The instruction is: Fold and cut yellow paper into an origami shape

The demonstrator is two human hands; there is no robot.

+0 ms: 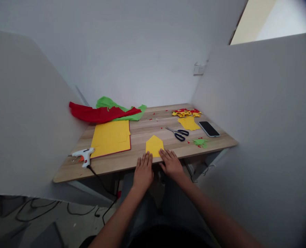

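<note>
A small yellow piece with a pointed top (154,144), like a house outline, lies flat near the front edge of the wooden table. My left hand (143,169) rests at its lower left corner, fingers stretched out over the table edge. On the lower right side, the fingertips of my right hand (172,162) lie on or against the piece, also stretched out. Neither hand grips anything. Scissors with dark handles (179,133) lie beyond my right hand, partly spread.
Left are a white glue gun (84,155) with a trailing cord, a large yellow sheet (110,137), red fabric-like material (101,114) and green material (109,102). Right are yellow cutouts (189,123), green scraps (201,142) and a phone (209,129). Partitions (261,103) flank the table (142,129).
</note>
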